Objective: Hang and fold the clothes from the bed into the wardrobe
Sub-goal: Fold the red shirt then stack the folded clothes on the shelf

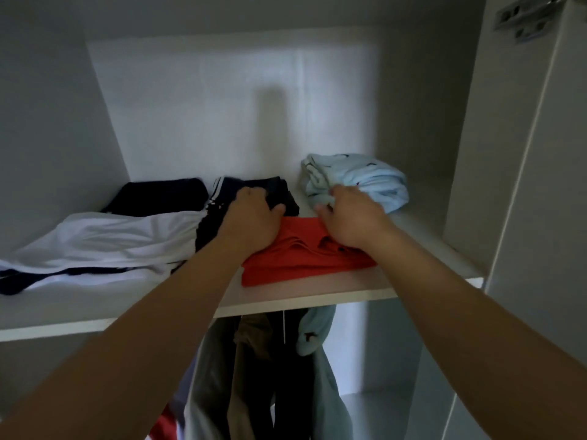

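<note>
A folded red garment [301, 258] lies at the front of the white wardrobe shelf [286, 301]. My left hand [252, 217] sits at its far left corner, fingers curled into a folded dark garment with white stripes [273, 188] behind it. My right hand [352, 217] rests on the red garment's far edge. Its thumb is spread and its fingers bend down out of sight against a bundled light-blue garment [371, 182]. A white and navy garment [104, 242] lies spread on the shelf's left, with another dark folded piece [158, 193] behind it.
Below the shelf hang several clothes [270, 360] in grey, brown, black and pale blue. The wardrobe's side walls close in left and right, and an open door with a metal hinge [524, 20] stands at the right.
</note>
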The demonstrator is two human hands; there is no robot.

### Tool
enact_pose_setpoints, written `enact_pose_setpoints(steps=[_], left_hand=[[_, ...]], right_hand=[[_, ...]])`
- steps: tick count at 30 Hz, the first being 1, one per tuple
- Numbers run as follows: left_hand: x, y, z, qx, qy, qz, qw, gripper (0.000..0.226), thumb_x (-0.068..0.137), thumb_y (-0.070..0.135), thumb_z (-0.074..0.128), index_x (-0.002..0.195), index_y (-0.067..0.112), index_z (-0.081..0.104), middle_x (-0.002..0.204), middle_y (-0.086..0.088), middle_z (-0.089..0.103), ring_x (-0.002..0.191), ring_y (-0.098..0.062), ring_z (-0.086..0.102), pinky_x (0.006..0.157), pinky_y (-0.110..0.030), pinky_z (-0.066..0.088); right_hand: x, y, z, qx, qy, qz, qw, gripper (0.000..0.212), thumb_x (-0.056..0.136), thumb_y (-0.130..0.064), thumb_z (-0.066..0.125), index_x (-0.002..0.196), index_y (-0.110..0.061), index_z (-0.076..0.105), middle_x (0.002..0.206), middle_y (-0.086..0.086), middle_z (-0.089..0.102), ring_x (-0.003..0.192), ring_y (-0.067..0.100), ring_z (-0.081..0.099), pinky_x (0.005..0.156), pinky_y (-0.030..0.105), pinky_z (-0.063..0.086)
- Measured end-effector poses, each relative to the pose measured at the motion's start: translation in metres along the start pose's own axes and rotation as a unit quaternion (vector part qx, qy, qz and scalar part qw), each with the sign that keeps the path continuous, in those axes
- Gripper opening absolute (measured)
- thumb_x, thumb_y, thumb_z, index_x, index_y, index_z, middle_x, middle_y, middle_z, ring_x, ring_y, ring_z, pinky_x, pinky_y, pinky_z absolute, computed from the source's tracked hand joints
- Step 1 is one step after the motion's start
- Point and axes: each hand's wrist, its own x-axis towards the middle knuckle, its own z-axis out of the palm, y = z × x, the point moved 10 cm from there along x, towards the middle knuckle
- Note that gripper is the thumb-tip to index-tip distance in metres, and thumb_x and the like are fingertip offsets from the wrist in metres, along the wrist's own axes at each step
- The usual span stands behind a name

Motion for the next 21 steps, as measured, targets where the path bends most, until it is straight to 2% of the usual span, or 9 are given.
enact_pose_setpoints(steps=[2, 4, 7, 9, 13, 14, 16, 19, 21], left_hand=[[-0.002, 0.013, 0.032, 0.006, -0.093, 0.065, 0.994, 0.052, 0.101, 0.051, 0.041, 0.128, 0.011, 0.061, 0.133, -0.013, 0.059, 0.125, -0.031, 0.054, 0.103, -0.037, 0.04], [-0.014, 0.012, 0.07, 0.099, -0.204, 0.094, 0.969, 0.06, 0.104, 0.054, 0.026, 0.148, 0.019, 0.044, 0.155, -0.008, 0.04, 0.143, -0.024, 0.036, 0.116, -0.037, 0.023], [-0.015, 0.003, 0.082, 0.139, -0.233, 0.112, 0.956, 0.064, 0.104, 0.054, 0.019, 0.158, 0.019, 0.017, 0.167, -0.004, 0.011, 0.153, -0.018, 0.01, 0.119, -0.031, 0.005], [-0.014, -0.001, 0.076, 0.097, -0.243, 0.117, 0.958, 0.066, 0.104, 0.055, 0.021, 0.159, 0.019, 0.014, 0.167, -0.003, 0.008, 0.153, -0.017, 0.007, 0.119, -0.028, 0.004], [-0.009, -0.035, 0.028, 0.009, -0.178, 0.094, 0.979, 0.065, 0.103, 0.055, 0.028, 0.158, 0.022, 0.017, 0.165, 0.003, 0.013, 0.152, -0.013, 0.009, 0.116, -0.021, 0.002], [-0.005, -0.051, 0.01, 0.011, -0.153, 0.085, 0.985, 0.063, 0.103, 0.052, 0.03, 0.158, 0.021, 0.02, 0.165, 0.002, 0.015, 0.152, -0.013, 0.01, 0.117, -0.022, 0.002], [0.001, -0.091, -0.022, 0.064, -0.13, 0.058, 0.988, 0.058, 0.106, 0.044, 0.031, 0.156, 0.017, 0.025, 0.164, -0.003, 0.019, 0.152, -0.017, 0.011, 0.121, -0.027, 0.006], [0.004, -0.158, -0.058, 0.131, -0.141, -0.021, 0.981, 0.057, 0.107, 0.043, 0.027, 0.157, 0.015, 0.026, 0.165, -0.004, 0.019, 0.152, -0.02, 0.013, 0.119, -0.028, 0.01], [-0.001, -0.196, -0.075, 0.142, -0.148, -0.069, 0.976, 0.057, 0.107, 0.043, 0.027, 0.157, 0.017, 0.024, 0.165, -0.001, 0.018, 0.152, -0.019, 0.015, 0.118, -0.025, 0.01]], right_hand=[[-0.006, -0.007, 0.036, -0.014, -0.093, -0.044, 0.995, 0.048, 0.103, -0.048, 0.033, 0.118, -0.012, 0.06, 0.122, 0.012, 0.064, 0.113, 0.03, 0.059, 0.092, 0.041, 0.048], [-0.017, -0.002, 0.061, -0.045, -0.154, -0.053, 0.986, 0.052, 0.105, -0.047, 0.021, 0.134, -0.018, 0.053, 0.142, 0.004, 0.053, 0.132, 0.025, 0.046, 0.105, 0.049, 0.04], [-0.019, -0.003, 0.063, -0.062, -0.183, -0.058, 0.979, 0.052, 0.107, -0.042, 0.018, 0.151, -0.02, 0.035, 0.159, 0.001, 0.032, 0.147, 0.023, 0.024, 0.116, 0.053, 0.025], [-0.017, -0.011, 0.062, -0.098, -0.234, -0.048, 0.966, 0.05, 0.109, -0.036, 0.019, 0.15, -0.014, 0.037, 0.158, 0.007, 0.033, 0.145, 0.028, 0.028, 0.118, 0.045, 0.024], [-0.004, -0.042, 0.043, -0.173, -0.209, -0.043, 0.962, 0.028, 0.102, -0.022, 0.036, 0.106, -0.01, 0.061, 0.122, 0.005, 0.061, 0.11, 0.026, 0.057, 0.101, 0.042, 0.044], [0.001, -0.059, 0.036, -0.173, -0.174, -0.055, 0.968, 0.018, 0.098, -0.018, 0.041, 0.086, -0.011, 0.054, 0.107, 0.002, 0.062, 0.096, 0.022, 0.058, 0.091, 0.039, 0.048], [0.011, -0.108, 0.031, -0.117, -0.119, -0.102, 0.981, 0.03, 0.094, -0.014, 0.048, 0.066, -0.014, 0.039, 0.076, -0.001, 0.051, 0.068, 0.014, 0.048, 0.067, 0.028, 0.043], [0.022, -0.183, 0.046, 0.021, -0.121, -0.153, 0.981, 0.042, 0.097, -0.018, 0.051, 0.057, -0.014, 0.039, 0.058, -0.002, 0.042, 0.051, 0.01, 0.039, 0.039, 0.016, 0.031], [0.032, -0.216, 0.075, 0.062, -0.156, -0.15, 0.974, 0.045, 0.101, -0.023, 0.047, 0.058, -0.013, 0.042, 0.06, -0.001, 0.044, 0.053, 0.011, 0.042, 0.038, 0.016, 0.032]])
